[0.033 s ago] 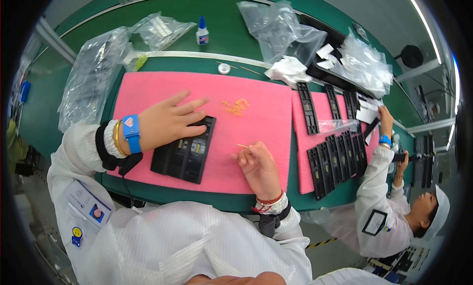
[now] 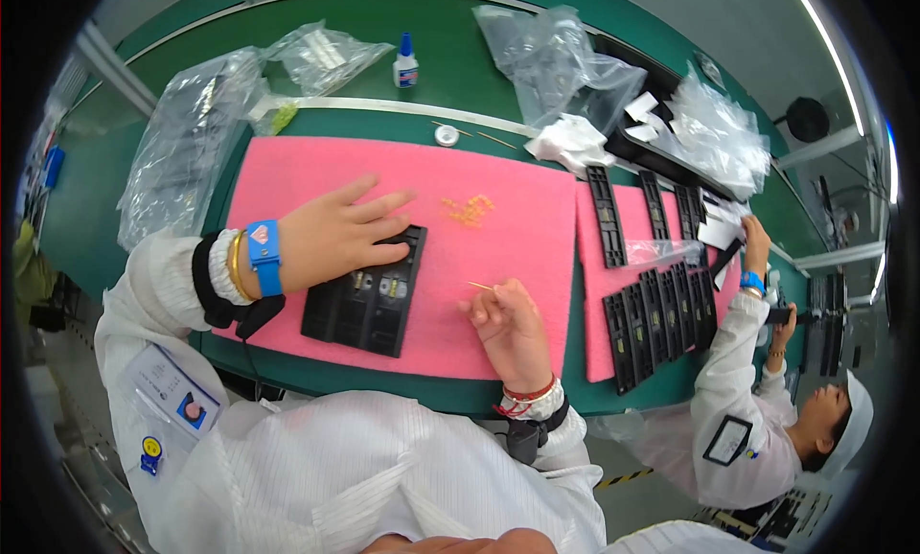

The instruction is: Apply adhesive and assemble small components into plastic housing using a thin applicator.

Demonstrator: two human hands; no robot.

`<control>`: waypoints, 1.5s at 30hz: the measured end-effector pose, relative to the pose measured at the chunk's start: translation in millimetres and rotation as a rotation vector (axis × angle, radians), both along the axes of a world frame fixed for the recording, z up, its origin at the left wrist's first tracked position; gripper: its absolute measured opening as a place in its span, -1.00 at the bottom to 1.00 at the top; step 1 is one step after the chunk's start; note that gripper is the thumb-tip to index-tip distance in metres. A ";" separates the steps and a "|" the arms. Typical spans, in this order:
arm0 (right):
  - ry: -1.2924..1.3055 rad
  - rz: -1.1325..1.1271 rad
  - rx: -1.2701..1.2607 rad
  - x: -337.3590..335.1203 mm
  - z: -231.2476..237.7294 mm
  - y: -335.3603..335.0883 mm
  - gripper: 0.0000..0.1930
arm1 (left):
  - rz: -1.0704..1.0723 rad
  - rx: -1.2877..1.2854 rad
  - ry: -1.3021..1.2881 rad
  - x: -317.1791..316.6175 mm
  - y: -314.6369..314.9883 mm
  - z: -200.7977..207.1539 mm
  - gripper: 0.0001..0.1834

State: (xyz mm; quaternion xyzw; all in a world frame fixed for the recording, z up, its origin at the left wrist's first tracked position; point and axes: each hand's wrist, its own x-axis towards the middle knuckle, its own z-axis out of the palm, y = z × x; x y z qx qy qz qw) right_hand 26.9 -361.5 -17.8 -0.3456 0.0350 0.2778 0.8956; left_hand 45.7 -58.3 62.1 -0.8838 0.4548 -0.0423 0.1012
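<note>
My left hand point(image 2: 331, 233) lies palm down with fingers spread, resting over the upper part of some black plastic strips point(image 2: 356, 314) set side by side on a pink foam mat point(image 2: 460, 348). Its fingers hide part of their top end. Small metallic and yellowish details show in the strips' recesses. My right hand point(image 2: 516, 335) is to the right of the strips, above the mat, pinching a thin wooden stick like a toothpick point(image 2: 479, 286) that points left. Beyond it, a scatter of tiny yellow pieces point(image 2: 468, 210) lies on the mat.
A glue bottle point(image 2: 405, 63), a small white cap point(image 2: 447, 135) and thin sticks point(image 2: 496, 140) are behind the mat. Clear plastic bags point(image 2: 187, 142) lie at the far left. More black strips point(image 2: 628, 338) rest on a second mat at right, where a co-worker's hand point(image 2: 756, 247) reaches in.
The whole view has shifted slightly, so things appear a little further right. Both hands keep nearly the same pose over the mat; the stick remains in my right hand.
</note>
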 end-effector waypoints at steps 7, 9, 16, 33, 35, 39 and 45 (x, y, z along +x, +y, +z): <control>-0.015 -0.033 0.002 -2.0 -1.9 1.7 -0.73 | 0.075 -0.046 0.158 -0.1 23.3 8.2 -0.31; -0.018 -0.039 -0.004 -2.2 -0.8 5.3 -0.73 | 0.135 -0.046 0.226 -0.1 33.3 11.4 -0.24; 0.008 -0.099 0.025 -1.0 0.6 9.1 -0.71 | 0.344 -0.115 0.264 -17.8 56.5 -1.3 -0.21; 0.043 -0.098 -0.111 1.2 27.7 14.1 -0.74 | 0.456 -0.270 0.174 -43.4 47.1 -12.6 -0.19; 0.027 -0.019 -0.377 14.6 46.3 12.1 -0.74 | 0.443 -0.297 0.238 -41.2 52.5 -11.8 -0.18; -0.339 -0.115 -0.559 63.5 79.0 16.3 -0.75 | 0.369 -0.365 0.290 -34.0 55.7 -19.7 -0.13; -0.497 -0.179 -0.610 172.4 44.5 74.4 -0.82 | 0.347 -0.456 0.372 -34.9 45.2 -10.7 -0.17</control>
